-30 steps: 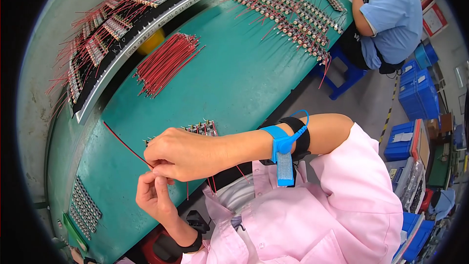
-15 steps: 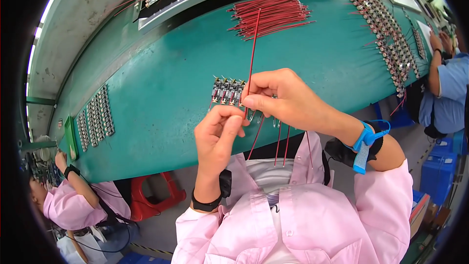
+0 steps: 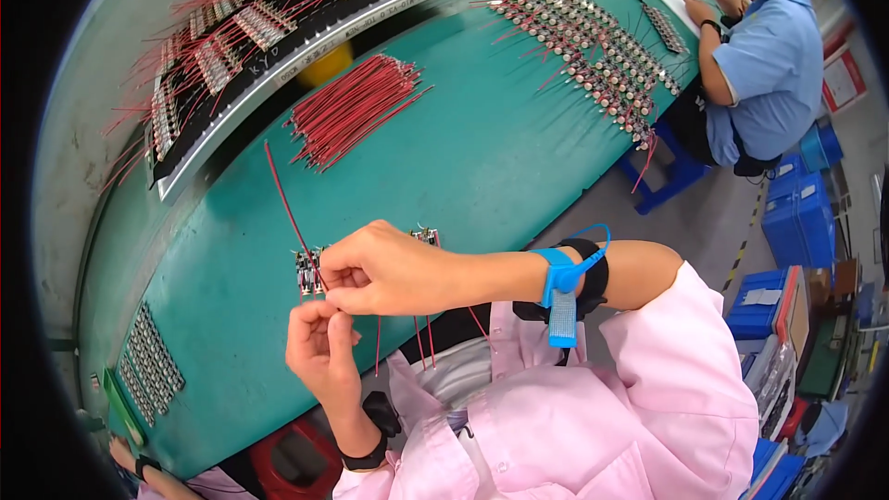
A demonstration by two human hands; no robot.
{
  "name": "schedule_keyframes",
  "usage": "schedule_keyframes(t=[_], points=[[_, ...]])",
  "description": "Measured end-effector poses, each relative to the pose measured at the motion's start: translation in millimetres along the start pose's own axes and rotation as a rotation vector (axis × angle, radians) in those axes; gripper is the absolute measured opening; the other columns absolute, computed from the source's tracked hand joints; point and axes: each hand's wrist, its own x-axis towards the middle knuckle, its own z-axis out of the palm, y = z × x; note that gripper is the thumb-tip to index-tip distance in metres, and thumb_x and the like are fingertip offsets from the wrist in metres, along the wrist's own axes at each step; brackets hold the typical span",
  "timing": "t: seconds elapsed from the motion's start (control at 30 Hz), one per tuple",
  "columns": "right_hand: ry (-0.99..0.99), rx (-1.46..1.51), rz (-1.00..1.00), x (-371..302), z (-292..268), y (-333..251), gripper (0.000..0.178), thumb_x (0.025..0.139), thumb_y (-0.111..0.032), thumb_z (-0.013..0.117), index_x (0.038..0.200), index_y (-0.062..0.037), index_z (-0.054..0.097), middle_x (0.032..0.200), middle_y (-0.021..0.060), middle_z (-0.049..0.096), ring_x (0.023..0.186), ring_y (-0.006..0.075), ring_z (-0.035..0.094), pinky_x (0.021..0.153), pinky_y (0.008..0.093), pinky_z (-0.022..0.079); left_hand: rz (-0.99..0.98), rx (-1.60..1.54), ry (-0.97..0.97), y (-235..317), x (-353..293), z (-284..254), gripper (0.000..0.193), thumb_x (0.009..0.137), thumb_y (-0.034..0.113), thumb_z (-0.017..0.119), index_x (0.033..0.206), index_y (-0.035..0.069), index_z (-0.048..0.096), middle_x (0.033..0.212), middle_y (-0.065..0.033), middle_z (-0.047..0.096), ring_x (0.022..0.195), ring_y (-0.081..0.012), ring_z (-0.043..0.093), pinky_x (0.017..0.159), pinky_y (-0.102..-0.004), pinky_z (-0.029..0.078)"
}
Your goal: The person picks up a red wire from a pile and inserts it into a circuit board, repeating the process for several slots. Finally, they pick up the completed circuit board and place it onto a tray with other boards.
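My right hand is closed in a pinch on a single red wire, which slants up and away to the left. Just below it, my left hand has thumb and fingers curled together near the wire's lower end; whether they grip it is hidden. Under and behind my right hand lies a row of small circuit boards, partly covered by the hand. Several red wires hang from this row over the near table edge. A blue wrist strap with a cord circles my right wrist.
A bundle of red wires lies farther back on the green table. Wired boards fill a black-topped rack at the far left. More boards lie right, others left. A co-worker in blue sits at the right.
The view has swung to the right, so the table and my hands appear farther left and lower. My hands stay together at the red wire, which now leans left.
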Motion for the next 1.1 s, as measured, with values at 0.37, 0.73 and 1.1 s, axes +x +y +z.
schedule_keyframes(t=[0.37, 0.73, 1.1], points=[[0.052, 0.051, -0.084, -1, 4, 3, 0.014, 0.067, -0.006, 0.053, 0.059, 0.0056, 0.051, 0.056, 0.017, 0.054, 0.052, 0.0252, 0.053, 0.049, 0.0344, 0.041, 0.04, 0.014, 0.016, 3, -1, 2, 0.005, 0.082, 0.002, 0.052, 0.083, -0.003, 0.053, 0.068, -0.005, 0.055, 0.052, -0.0054, 0.048, 0.047, -0.0159, 0.038], [0.061, -0.115, -0.16, -3, 4, 10, 0.015, 0.069, -0.006, 0.057, 0.063, 0.0046, 0.049, 0.059, 0.0157, 0.053, 0.052, 0.0261, 0.051, 0.048, 0.0355, 0.038, 0.072, 0.066, 0.017, -1, 0, 2, 0.007, 0.084, 0.003, 0.049, 0.081, -0.002, 0.051, 0.066, -0.0049, 0.053, 0.05, -0.006, 0.047, 0.047, -0.0169, 0.039], [0.032, -0.066, -0.067, 0, 2, 11, 0.01, 0.073, -0.006, 0.057, 0.073, 0.0038, 0.055, 0.062, 0.0101, 0.056, 0.053, 0.0143, 0.051, 0.049, 0.0273, 0.039, -0.033, -0.002, 0.064, 0, 3, 3, 0.006, 0.085, 0.005, 0.049, 0.082, 0.0, 0.052, 0.067, -0.0032, 0.054, 0.051, -0.0042, 0.047, 0.047, -0.0155, 0.038]])
